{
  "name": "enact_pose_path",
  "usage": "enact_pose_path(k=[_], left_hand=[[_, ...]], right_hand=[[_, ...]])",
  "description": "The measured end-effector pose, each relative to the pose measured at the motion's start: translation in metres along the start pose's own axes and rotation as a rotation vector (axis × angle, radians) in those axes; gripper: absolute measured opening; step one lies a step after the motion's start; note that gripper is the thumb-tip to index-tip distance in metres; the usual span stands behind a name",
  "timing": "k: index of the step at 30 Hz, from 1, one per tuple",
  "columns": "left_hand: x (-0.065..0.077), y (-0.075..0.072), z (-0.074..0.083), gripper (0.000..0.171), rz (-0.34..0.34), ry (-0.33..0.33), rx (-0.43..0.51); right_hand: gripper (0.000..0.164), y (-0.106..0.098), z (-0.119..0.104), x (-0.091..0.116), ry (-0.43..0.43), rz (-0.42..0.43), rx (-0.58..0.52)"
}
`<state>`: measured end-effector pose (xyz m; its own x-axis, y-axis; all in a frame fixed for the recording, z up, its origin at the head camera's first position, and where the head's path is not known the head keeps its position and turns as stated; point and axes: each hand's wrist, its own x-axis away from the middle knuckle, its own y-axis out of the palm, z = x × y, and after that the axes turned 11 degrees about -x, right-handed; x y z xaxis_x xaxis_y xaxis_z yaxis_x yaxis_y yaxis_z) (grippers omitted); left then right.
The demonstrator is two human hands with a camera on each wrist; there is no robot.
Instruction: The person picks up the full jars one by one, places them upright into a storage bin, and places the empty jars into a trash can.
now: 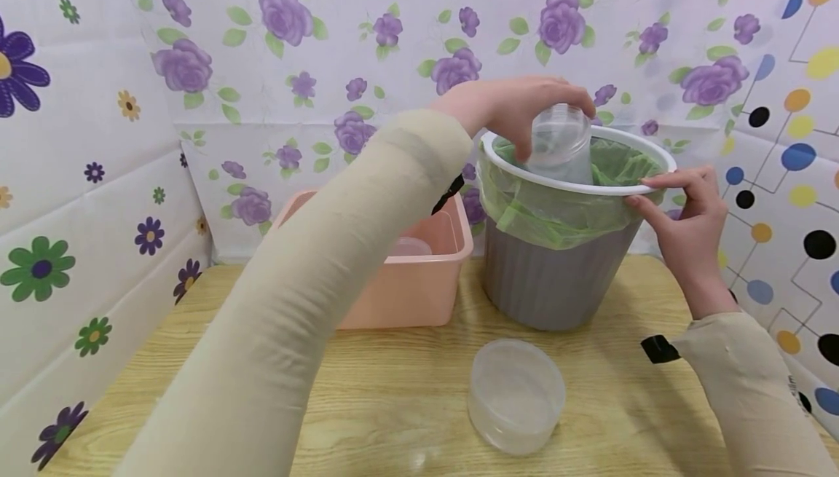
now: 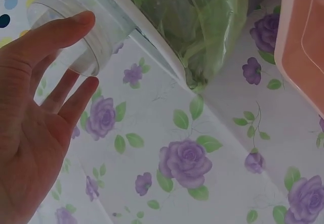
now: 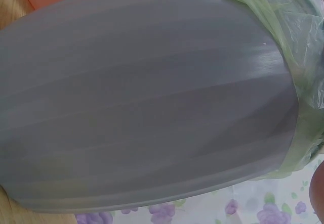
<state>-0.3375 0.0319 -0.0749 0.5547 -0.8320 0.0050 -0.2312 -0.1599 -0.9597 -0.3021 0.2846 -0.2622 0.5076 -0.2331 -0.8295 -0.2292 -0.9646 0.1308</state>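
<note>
My left hand (image 1: 518, 107) holds a clear plastic container (image 1: 560, 138) by its sides, partly inside the mouth of a grey trash can (image 1: 557, 273). In the left wrist view the thumb and fingers spread around the container (image 2: 76, 37). A green bag (image 1: 544, 207) lines the can and folds over its outside beneath a white rim ring (image 1: 629, 189). On the can's right side, my right hand (image 1: 695, 218) pinches this rim between thumb and fingers. The right wrist view is mostly filled by the can's ribbed wall (image 3: 152, 92), with only a bit of the hand at the edge.
A round, clear plastic container (image 1: 516, 397) stands on the wooden table (image 1: 380, 404) in front of the can. To the can's left is a pink bin (image 1: 419, 291) with a clear item (image 1: 411, 246) inside, partly hidden by my left sleeve. Patterned sheets (image 1: 393, 40) enclose the table.
</note>
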Motion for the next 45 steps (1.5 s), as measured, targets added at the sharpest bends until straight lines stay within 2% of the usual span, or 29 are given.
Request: enact_pose_path(k=[14,23,32,40,45], left_hand=[[-0.0075,0.0005,0.0038,0.090,-0.078,-0.055,0.077],[-0.0082,0.0040,0.0023,0.089,-0.081,-0.059,0.065],[-0.0103,0.0012,0.0046,0.090,-0.105,-0.047,0.038],[-0.0074,-0.0011,0.0050,0.099,-0.174,-0.107,0.030],[-0.0046,-0.0014,0.0037,0.100,-0.178,-0.112,0.033]], right_hand=[[0.025,-0.0007,-0.0003,0.0003,0.014,-0.004,0.033],[0.024,-0.0005,0.0007,0.0007,0.005,-0.011,0.034],[0.025,-0.0010,0.0000,-0.0011,-0.019,-0.019,0.041],[0.025,-0.0017,-0.0002,-0.0016,-0.003,-0.019,0.066],[0.025,-0.0036,0.0012,-0.0013,0.010,-0.017,0.096]])
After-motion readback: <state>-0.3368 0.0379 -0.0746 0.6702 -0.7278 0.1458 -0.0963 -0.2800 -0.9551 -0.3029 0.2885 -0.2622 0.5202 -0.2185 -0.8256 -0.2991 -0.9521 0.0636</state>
